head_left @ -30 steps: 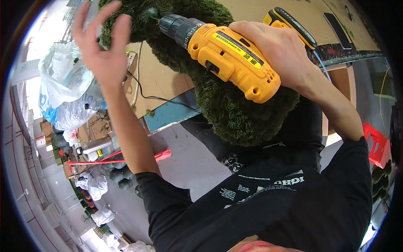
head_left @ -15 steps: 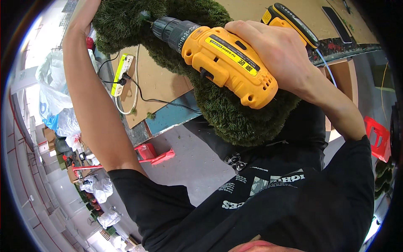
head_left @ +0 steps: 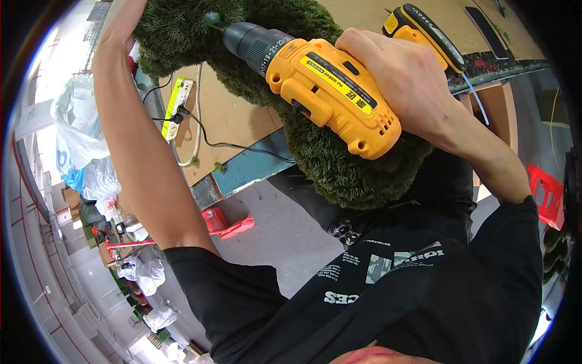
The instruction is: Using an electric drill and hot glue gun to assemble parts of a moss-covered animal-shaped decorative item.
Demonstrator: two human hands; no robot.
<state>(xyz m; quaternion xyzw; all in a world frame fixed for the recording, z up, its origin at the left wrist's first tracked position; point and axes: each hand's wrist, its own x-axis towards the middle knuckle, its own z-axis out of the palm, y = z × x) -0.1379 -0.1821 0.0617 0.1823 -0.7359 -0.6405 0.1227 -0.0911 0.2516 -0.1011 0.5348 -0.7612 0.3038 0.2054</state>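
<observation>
My right hand (head_left: 403, 79) is wrapped round the handle of a yellow and black cordless drill (head_left: 336, 100). The drill's battery (head_left: 433, 39) shows beyond my knuckles. Its dark chuck (head_left: 245, 42) points up and left at a small translucent greenish piece (head_left: 213, 19) set in bushy green artificial foliage (head_left: 357, 173). A thin bit spans the short gap between chuck and piece. The foliage curves from the upper left, under the drill, down to my lap. At the upper left edge, my left hand (head_left: 128, 18) is beside the foliage, its fingers out of sight.
A power strip (head_left: 177, 100) with plugged-in cords lies on the brown-covered table (head_left: 224, 115). A phone (head_left: 487, 31) rests at the far right. Plastic bags (head_left: 79, 115) hang at left, a red dustpan (head_left: 215, 219) lies on the floor, and a red stool (head_left: 545, 194) stands at right.
The drill's nose has shifted slightly right, and its chuck now looks smooth and smeared, as when spinning. The foliage and both arms have moved only a little.
</observation>
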